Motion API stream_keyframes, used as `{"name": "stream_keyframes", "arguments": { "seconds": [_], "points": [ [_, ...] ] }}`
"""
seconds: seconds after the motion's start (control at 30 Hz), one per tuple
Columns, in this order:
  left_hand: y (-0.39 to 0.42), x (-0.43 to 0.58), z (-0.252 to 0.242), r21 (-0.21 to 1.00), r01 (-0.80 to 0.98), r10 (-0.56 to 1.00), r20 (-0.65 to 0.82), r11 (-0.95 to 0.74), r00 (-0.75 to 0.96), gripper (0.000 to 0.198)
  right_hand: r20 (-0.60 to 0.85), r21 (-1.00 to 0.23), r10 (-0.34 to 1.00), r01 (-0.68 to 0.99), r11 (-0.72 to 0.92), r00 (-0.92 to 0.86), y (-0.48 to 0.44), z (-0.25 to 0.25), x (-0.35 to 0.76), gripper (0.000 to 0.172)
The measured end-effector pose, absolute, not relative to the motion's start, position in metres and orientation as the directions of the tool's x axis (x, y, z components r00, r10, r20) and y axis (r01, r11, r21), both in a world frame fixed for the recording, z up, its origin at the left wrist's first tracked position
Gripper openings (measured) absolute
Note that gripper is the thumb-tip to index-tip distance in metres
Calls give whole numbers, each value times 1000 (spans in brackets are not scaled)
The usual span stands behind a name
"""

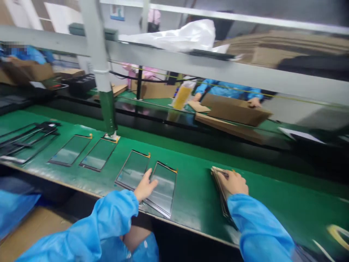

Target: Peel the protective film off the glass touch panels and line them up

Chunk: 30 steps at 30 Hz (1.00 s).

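Clear, dark-edged glass touch panels with small orange flex tabs lie in a row on the green bench [196, 193]. My left hand [145, 186] is over the gap between one panel [131, 168] and the nearest panel [165, 185]; its thumb and fingers are apart, and I cannot tell whether it touches the glass. To the right, my right hand [236, 183] is wrapped over the top of a stack of panels [220, 191], which leans on its long side. Two more panels, a middle one [99, 154] and a left one [71, 150], lie flat farther left.
Black frames [32, 136] are piled at the left end of the bench. A post [105, 98] rises from the bench's back edge. A roll of tape [338, 236] lies at lower right. Across a dark channel, a person's blue sleeves and hands handle a cardboard box [234, 109].
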State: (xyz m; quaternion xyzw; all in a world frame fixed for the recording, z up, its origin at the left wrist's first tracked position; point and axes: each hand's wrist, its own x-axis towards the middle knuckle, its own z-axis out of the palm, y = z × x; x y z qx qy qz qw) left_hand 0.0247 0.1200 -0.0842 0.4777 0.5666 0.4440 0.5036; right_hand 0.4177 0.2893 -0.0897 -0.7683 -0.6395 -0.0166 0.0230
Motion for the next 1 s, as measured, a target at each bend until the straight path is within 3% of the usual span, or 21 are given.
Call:
{"name": "stream_keyframes", "arguments": {
  "seconds": [0.13, 0.27, 0.47, 0.63, 0.73, 0.9, 1.0],
  "points": [
    [108, 13, -74, 904, 427, 997, 61, -34, -50, 51, 14, 17, 996, 996, -88, 88, 318, -91, 401, 48],
    [102, -3, -77, 765, 644, 991, 100, -23, -83, 48, -11, 32, 999, 999, -34, 34, 328, -88, 401, 47],
    [105, -22, -91, 629, 774, 978, 108, 73, -181, 47, 89, 38, 995, 998, -50, 47, 319, -89, 401, 55],
    [110, -27, -82, 563, 821, 971, 128, 98, -204, 52, 143, -12, 989, 999, -44, 45, 321, -86, 396, 51],
    [100, -3, -70, 547, 837, 984, 151, -4, -94, 55, 188, -63, 980, 996, -60, 71, 325, -74, 394, 47],
    [67, 56, -73, 581, 729, 917, 80, -361, 390, 68, 241, -164, 957, 978, -125, 163, 322, -25, 401, 44],
    [65, 66, -85, 587, 728, 899, -4, -353, 439, 73, 224, -219, 960, 968, -120, 170, 310, 17, 410, 41]
  ]
}}
